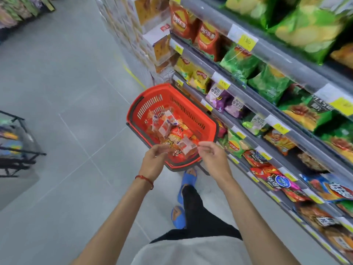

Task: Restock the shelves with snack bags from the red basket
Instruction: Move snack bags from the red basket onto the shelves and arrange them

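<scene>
A small clear snack packet (188,148) with orange contents is pinched at its right corner between thumb and forefinger of the right hand (212,155); that grip is closed on the packet. The left hand (154,159) is held just left of the packet with its fingers curled. Whether its grip has the packet's other edge cannot be told, as that spot is blurred. A red cord (145,178) is worn on the left wrist.

The packet is held just above the near end of the red basket (172,92). More snack bags (166,125), clear and orange, are piled inside the basket. The basket is placed just beside the lower shelves (257,104) on the right, beyond the person's blue sandals (188,178).

The shelves are filled with chip bags, green ones (267,83) on the upper rows and red, yellow and purple ones elsewhere. Yellow price labels (247,42) are fixed along the shelf edges. Stacked boxes (152,44) are seen at the far end of the shelves. A grey tiled floor (66,92) spreads to the left, where a black wire rack (17,150) is placed.
</scene>
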`<control>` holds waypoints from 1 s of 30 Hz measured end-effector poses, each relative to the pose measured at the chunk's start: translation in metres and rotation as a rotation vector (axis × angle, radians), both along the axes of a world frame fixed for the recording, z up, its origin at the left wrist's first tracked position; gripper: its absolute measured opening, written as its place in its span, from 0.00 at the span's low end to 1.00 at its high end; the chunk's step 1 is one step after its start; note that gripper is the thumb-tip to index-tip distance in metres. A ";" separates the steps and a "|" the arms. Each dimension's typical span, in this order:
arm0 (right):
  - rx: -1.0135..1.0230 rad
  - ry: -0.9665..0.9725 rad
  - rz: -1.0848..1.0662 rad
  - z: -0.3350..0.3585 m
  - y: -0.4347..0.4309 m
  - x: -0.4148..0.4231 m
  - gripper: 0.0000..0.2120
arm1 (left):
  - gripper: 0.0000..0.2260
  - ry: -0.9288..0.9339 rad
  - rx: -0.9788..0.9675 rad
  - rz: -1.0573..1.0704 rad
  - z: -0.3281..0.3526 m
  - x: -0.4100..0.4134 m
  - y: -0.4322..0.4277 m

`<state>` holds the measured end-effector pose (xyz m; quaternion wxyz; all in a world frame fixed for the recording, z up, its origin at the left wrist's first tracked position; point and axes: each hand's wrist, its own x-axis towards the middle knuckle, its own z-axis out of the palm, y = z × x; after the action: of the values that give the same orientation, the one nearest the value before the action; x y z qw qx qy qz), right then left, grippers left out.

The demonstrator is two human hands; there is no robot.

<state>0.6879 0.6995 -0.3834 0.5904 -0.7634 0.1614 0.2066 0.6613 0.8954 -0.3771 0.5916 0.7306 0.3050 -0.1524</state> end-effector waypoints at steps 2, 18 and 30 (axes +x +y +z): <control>-0.025 0.036 0.013 -0.014 0.014 0.033 0.07 | 0.10 0.038 0.021 0.003 -0.014 0.032 0.017; -0.206 0.314 0.086 -0.134 0.130 0.181 0.09 | 0.07 0.369 0.006 -0.109 -0.157 0.192 0.129; -0.188 0.467 -0.003 -0.314 0.234 0.218 0.09 | 0.14 0.442 0.260 -0.418 -0.332 0.289 0.221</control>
<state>0.9057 0.9332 -0.6976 0.4637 -0.7463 0.3131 0.3604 0.9508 1.1160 -0.7088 0.3689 0.7959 0.2865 -0.3852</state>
